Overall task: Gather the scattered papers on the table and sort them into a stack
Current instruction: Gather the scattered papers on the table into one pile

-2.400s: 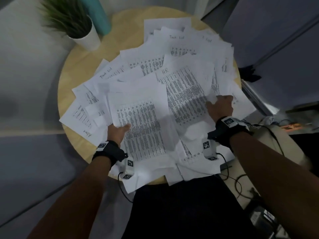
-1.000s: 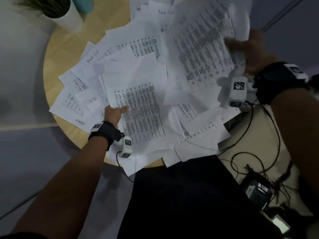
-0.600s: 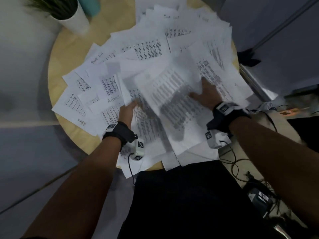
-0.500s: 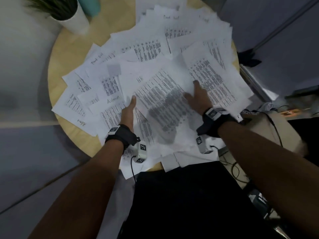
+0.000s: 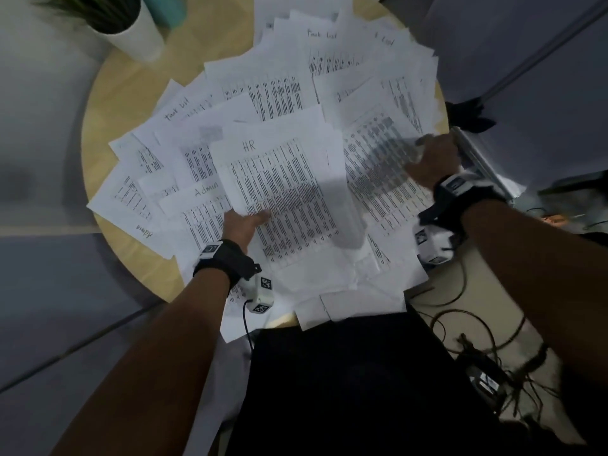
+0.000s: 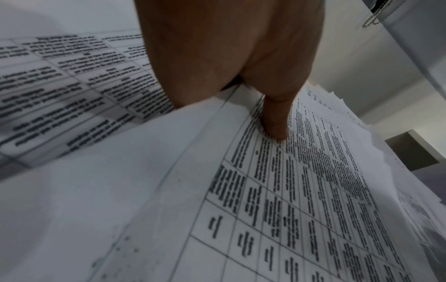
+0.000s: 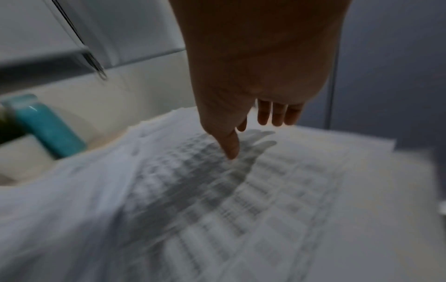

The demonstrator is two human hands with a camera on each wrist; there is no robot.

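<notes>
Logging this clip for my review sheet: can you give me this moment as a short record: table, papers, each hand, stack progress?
Surface: round wooden table
Papers: many printed sheets spread in overlapping layers, no neat stack yet
Top sheet: HR sheet, overlapping the Admin sheet
Left hand: pinches the HR sheet's near left edge, thumb on top
Right hand: fingers straight, over a sheet at the right; contact unclear
Other: potted plant, teal bottle at the far edge
</notes>
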